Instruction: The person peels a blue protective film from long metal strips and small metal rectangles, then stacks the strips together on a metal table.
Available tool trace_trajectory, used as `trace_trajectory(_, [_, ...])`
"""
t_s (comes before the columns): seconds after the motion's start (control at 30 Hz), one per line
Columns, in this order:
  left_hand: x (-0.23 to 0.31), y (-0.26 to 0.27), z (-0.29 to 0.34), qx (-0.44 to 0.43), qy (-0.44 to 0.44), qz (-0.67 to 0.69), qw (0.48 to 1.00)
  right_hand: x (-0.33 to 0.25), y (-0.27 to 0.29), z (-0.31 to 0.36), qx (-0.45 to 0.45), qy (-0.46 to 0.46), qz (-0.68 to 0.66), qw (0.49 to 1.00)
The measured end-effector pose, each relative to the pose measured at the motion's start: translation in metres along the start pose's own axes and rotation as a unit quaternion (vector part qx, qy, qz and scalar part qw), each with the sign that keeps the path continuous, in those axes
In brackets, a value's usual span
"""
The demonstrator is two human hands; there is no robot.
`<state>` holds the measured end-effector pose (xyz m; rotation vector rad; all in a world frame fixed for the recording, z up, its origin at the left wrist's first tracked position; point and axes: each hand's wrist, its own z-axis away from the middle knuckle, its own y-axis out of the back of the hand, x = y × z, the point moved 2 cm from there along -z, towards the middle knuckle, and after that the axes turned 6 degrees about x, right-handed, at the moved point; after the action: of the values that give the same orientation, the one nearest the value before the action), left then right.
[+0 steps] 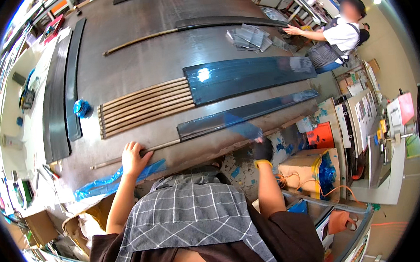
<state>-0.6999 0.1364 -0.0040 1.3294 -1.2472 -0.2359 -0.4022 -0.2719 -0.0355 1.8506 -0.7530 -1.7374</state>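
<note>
On the metal worktable [122, 83] lies a long dark panel [247, 115] with a glossy blue surface. A thin rod [165, 145] sticks out of its left end. Fingers and thumb of my bare left hand [134, 159] are closed over this rod, near the table's front edge. In my right hand [263, 149], which wears a dark glove with a yellow cuff, the fingers pinch a translucent blue film strip [242, 126]. The strip stretches up to the panel's front edge, smeared by motion. Whether it still sticks there I cannot tell.
Farther back lie a wide blue panel [252, 76] on several wooden rods [147, 106], another long bar [228, 21] and clear film pieces [250, 37]. Dark strips [72, 86] and a blue film ball [81, 108] are left. A co-worker [343, 38] stands far right, above a cardboard box [300, 169].
</note>
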Motion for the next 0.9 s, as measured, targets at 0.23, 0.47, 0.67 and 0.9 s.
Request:
trace_trajectory(0.23, [-0.031,0.022,0.018,0.000,0.001,-0.053,0.999,0.253,0.148,0.216,-0.526,-0.235,0.479,0.663])
trace_trajectory(0.47, [-0.016,0.020,0.003,-0.074,-0.063,-0.069,0.993,0.254,0.034,0.234,-0.566,-0.232,0.374,0.697])
trace_trajectory(0.67, [0.030,-0.026,-0.026,-0.063,-0.065,-0.048,0.995,0.082,-0.034,0.101,-0.448,0.124,0.160,0.871])
trace_trajectory(0.9, [0.085,-0.089,-0.058,-0.082,-0.045,-0.027,0.995,-0.208,-0.014,0.073,-0.544,0.006,-0.303,0.782])
